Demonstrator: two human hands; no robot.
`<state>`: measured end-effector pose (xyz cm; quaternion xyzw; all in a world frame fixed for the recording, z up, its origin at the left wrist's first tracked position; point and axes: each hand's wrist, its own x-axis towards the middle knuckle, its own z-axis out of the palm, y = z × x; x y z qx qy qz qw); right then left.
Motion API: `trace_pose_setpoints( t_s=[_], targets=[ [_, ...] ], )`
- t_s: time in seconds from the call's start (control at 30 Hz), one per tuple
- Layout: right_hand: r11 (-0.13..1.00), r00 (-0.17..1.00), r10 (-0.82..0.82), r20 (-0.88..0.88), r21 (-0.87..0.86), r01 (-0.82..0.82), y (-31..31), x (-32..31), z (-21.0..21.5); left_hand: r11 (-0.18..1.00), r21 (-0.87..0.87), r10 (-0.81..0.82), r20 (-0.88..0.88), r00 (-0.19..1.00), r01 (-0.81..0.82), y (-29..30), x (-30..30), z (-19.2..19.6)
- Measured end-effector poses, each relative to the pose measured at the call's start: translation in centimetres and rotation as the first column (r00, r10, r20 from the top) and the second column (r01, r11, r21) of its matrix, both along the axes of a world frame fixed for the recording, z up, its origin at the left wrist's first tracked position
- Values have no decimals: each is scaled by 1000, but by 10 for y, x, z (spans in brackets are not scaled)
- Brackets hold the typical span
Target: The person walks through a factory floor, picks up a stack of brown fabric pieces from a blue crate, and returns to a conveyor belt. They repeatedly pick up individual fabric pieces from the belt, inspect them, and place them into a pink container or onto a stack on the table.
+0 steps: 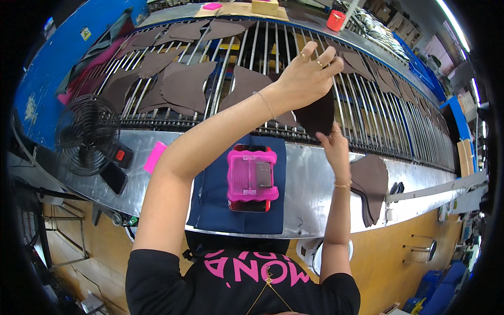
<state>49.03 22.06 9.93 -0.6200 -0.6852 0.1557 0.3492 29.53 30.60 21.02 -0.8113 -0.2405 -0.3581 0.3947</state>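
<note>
Over the rack of metal bars, a dark brown cut piece (316,115) of sheet material is held up between my hands. My left hand (310,76) reaches across above it with bent fingers, closed at its upper end; the fingertips are partly hidden. At its lower right edge, my right hand (336,147) pinches it between thumb and fingers. In front of me, a pink frame-like jig (239,173) with a small dark block (264,174) on it sits on a folded navy cloth (210,212). A stack of brown cut pieces (371,181) lies right of my right forearm.
More brown pieces (184,86) are spread over the barred rack (367,118). A black fan (88,135) and a phone (114,177) are on the metal table (310,210) at left, near a pink pad (155,157). A red container (335,20) stands at the back.
</note>
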Motion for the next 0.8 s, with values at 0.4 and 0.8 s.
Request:
trace_pose_setpoints(
  t_s=[0.4, 0.8],
  targets=[
    [938, 475, -114, -872, -253, -239, 161, -99, -95, 837, -502, 411, 311, 857, -219, -54, -155, -57],
    [916, 695, -135, -706, -356, -184, 102, -71, -64, 614, -743, 674, 320, 666, -266, -141, -230, -106]
  ],
)
